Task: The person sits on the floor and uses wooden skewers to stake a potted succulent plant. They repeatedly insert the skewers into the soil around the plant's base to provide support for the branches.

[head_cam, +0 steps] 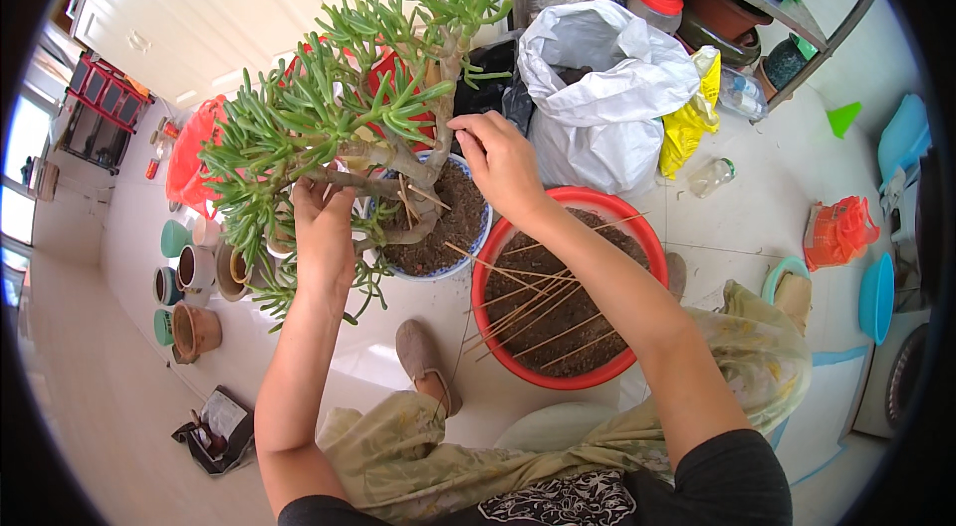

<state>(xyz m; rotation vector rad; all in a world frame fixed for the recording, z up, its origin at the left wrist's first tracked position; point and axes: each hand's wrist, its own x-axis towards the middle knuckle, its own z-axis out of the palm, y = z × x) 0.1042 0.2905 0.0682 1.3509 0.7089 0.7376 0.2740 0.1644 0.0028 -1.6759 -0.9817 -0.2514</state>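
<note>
A jade plant with finger-like leaves (pixel 321 104) leans left out of a blue-and-white ceramic pot (pixel 478 238) of dark soil. My left hand (pixel 323 227) is around a low branch (pixel 358 184) of it, thumb and fingers at the bark. My right hand (pixel 494 152) is beside the upright trunk (pixel 446 89), its fingertips close to or touching the bark; whether it grips is unclear. Short wooden sticks (pixel 409 199) stand in the soil by the trunk base. Right of the pot, a red plastic basin (pixel 657 246) of soil has several thin bamboo skewers (pixel 534 302) lying across it.
A white woven sack (pixel 597 130) stands behind the basin, with a yellow bag (pixel 691 115) and a glass jar (pixel 712 178) to its right. Several small pots (pixel 196 268) stand at the left. A metal shelf (pixel 777 3) is at the back right. My slippered foot (pixel 422 354) is near the basin.
</note>
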